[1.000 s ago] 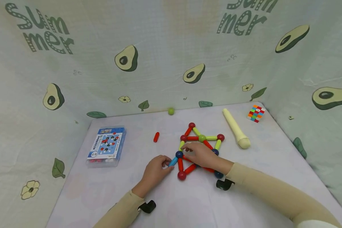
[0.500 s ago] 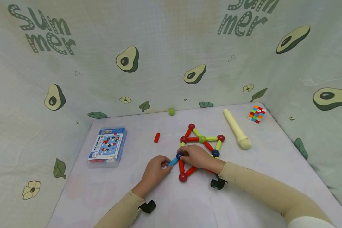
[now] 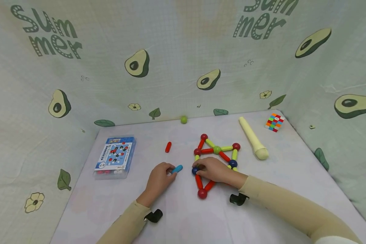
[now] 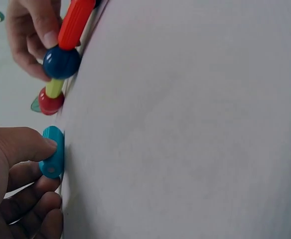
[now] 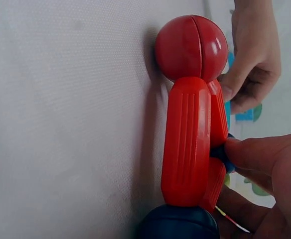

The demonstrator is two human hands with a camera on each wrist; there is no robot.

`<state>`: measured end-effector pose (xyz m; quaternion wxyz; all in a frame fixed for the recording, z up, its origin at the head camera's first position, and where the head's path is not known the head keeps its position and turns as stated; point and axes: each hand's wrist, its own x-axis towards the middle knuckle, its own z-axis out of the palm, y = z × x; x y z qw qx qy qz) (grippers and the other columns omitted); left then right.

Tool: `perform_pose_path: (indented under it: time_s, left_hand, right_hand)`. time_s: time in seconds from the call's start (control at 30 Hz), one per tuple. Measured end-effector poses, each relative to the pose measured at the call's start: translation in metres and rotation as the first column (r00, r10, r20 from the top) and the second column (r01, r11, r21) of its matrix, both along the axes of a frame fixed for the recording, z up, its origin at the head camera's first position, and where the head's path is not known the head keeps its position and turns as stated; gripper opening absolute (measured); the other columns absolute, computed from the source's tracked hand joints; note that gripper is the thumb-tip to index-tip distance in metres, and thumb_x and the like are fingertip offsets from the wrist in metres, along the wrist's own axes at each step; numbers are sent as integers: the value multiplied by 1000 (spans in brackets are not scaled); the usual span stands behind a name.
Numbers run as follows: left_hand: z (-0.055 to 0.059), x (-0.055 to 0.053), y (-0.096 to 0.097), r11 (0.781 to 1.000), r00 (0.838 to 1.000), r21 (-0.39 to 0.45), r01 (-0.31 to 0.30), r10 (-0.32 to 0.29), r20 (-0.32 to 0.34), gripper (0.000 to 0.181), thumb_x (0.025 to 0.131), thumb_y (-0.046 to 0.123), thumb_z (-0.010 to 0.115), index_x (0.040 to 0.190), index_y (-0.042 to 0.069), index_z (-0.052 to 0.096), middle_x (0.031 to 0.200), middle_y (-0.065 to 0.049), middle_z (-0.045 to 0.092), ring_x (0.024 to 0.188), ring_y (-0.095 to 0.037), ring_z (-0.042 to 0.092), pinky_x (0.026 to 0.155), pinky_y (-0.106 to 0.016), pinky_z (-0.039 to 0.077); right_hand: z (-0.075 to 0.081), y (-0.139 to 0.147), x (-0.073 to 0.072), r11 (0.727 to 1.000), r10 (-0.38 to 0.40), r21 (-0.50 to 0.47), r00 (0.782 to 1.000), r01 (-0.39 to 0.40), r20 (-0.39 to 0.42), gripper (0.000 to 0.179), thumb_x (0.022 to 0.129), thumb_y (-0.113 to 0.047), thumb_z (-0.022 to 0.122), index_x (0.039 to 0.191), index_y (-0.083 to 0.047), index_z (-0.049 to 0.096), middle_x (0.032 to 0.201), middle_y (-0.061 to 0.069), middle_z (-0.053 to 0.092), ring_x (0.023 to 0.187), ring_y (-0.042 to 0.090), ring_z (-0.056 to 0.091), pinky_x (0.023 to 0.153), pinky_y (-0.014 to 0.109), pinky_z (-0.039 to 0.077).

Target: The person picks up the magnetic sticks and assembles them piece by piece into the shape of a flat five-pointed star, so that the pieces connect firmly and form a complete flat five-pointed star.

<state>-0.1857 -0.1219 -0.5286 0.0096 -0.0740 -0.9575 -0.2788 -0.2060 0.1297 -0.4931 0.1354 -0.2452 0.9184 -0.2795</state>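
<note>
My left hand pinches a blue magnetic rod between thumb and fingers, apart from the ball-and-rod structure. With thumb and fingers, my right hand holds a dark blue ball at the left side of that structure. Red and yellow-green rods link its red, green and dark blue balls flat on the table. A red ball forms its near corner, where two red rods meet. The green ball sits near its far side. Part of the structure is hidden under my right hand and forearm.
A loose red rod lies behind my left hand. The boxed set is at the left. A lone green ball sits at the back edge. A pale yellow club-shaped object and a puzzle cube lie at the right.
The blue rod was against the dark blue ball; my left hand has drawn it away to the left. My right hand has taken hold of that ball, and the structure's near corner has shifted right.
</note>
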Motion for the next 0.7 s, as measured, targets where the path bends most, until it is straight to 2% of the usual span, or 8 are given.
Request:
perform_pose_path:
  time_s: [0.13,0.33,0.43,0.53,0.7]
  left_hand:
    - [-1,-2,-7,1000,1000,20,0,0,-21,17,89,21,80,104,13,77,88,5,63,77,-11,53,69,-27,49]
    - [-4,-6,-14,999,999,32,0,1,-45,19,90,19,79,107,12,77,92,3,64,78,-11,54,70,-28,49]
    - [-5,-8,-15,999,999,43,13,-11,-38,20,90,19,80,108,11,76,91,2,63,78,-12,53,70,-28,48]
    - [-5,-10,-14,998,999,53,23,-22,-23,21,89,19,80,107,11,75,90,3,61,78,-13,52,68,-28,47]
    - [-4,-15,-13,997,999,68,38,-37,-6,21,89,19,81,108,12,75,91,4,61,79,-13,52,69,-27,47]
  right_hand:
    - [-1,9,1,1000,18,15,1000,-18,-6,27,93,-22,76,120,-22,73,102,-7,70,91,10,60,81,30,52]
    - [0,19,4,998,58,16,998,-58,38,27,94,-25,75,121,-24,73,99,-10,66,88,11,55,73,27,49]
    - [2,22,4,998,64,-17,997,-64,49,28,95,-25,74,122,-23,72,98,-11,64,88,12,56,71,27,50]
    - [6,23,-1,998,24,-63,1000,-23,13,28,95,-21,73,123,-19,72,103,-7,66,93,14,58,77,29,53]
    - [7,24,-20,994,-88,-74,989,80,-121,33,94,-18,75,127,-15,70,121,3,66,113,23,56,93,39,53]
